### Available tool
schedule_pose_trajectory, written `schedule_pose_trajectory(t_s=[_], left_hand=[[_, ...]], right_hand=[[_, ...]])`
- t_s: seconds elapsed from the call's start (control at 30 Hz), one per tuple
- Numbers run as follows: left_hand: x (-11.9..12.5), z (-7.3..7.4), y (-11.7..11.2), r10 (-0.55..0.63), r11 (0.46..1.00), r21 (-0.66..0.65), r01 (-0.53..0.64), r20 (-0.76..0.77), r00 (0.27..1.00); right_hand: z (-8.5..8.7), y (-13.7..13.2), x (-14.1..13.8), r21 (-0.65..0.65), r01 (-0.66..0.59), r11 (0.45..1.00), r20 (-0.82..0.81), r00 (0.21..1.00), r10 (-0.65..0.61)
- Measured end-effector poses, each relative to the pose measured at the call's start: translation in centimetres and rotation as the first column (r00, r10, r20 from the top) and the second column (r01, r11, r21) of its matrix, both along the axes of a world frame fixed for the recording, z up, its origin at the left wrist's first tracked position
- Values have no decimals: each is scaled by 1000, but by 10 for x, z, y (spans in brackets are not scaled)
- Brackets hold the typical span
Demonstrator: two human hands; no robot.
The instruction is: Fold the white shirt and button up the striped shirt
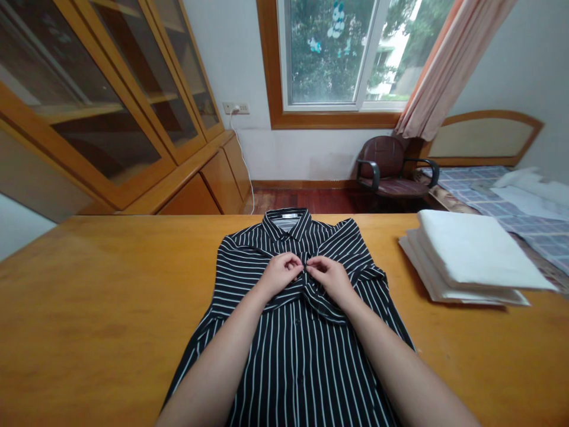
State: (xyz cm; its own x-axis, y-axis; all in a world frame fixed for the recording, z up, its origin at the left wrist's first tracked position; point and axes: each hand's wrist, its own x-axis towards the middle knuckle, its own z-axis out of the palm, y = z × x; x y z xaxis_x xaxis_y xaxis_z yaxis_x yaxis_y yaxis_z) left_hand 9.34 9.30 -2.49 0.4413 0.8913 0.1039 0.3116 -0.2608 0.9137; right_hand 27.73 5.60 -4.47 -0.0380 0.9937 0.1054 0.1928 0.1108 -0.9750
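Note:
A black shirt (275,362) with white stripes lies front up on the wooden table, its collar (287,225) toward the far edge. Its sleeves are folded in across the chest. My left hand (283,270) pinches the fabric at the middle of the chest, thumb against fingers. Just to its right, my right hand (328,274) pinches the cloth at the same spot, fingertips almost meeting those of the left. What lies exactly between the fingertips is too small to make out. Below the hands, small dark buttons (298,321) run down the closed front.
On the right of the wooden table (111,308) sits a stack of white folded sheets or packets (480,249). Beyond the far edge are a brown armchair (386,166) and a bed with a checked cover (466,184). A glass-door cabinet (186,151) stands at left.

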Motion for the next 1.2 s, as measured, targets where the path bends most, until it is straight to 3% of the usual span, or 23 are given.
schedule_pose_trajectory(t_s=[0.47, 1.2], left_hand=[[0, 2, -1, -23, 992, -119, 31, 71, 997], [0, 1, 0, -49, 998, -31, 50, 41, 998]], right_hand=[[12, -4, -2, 9, 20, 1000, 76, 997, -21], [17, -7, -3, 94, 12, 995, 169, 985, -28]])
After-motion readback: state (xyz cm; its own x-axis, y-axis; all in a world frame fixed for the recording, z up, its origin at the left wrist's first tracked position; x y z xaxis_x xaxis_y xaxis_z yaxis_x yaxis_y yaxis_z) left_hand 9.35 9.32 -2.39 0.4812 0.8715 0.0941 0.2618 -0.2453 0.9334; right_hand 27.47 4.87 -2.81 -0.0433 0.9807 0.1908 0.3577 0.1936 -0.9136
